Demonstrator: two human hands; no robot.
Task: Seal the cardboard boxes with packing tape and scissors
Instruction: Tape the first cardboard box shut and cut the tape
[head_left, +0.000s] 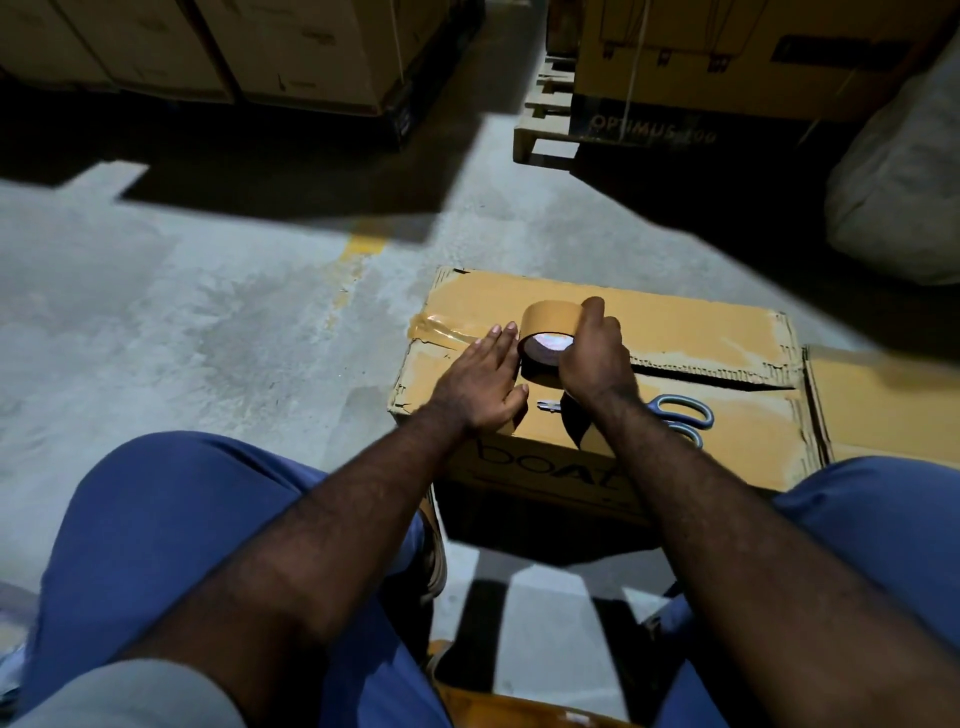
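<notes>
A brown corrugated cardboard box (675, 332) sits on the grey concrete floor (208, 291) between the seated person's knees. The left hand (480, 384) lies flat on the lid, fingers straight, pressing down next to the tape. The right hand (597, 353) grips a tan roll of packing tape (550, 319), which stands on edge on the lid just beside the left fingertips.

A glossy strip of tape (441, 330) runs from the roll toward nine o'clock and folds over that end of the box, so the sealing appears to be started but not finished. Toward three o'clock from the roll, the centre seam (701, 371) between the flaps gapes open and bare. By this reading, most of the seam has yet to be covered and the tape is uncut.

The blue-handled metal scissors (685, 410) lie on the lid at about five o'clock from the roll, partly under the right forearm, untouched. A second cardboard box (883, 395) adjoins at three o'clock; whether it is sealed cannot be told. A wooden pallet (545, 130) sits at twelve o'clock.
</notes>
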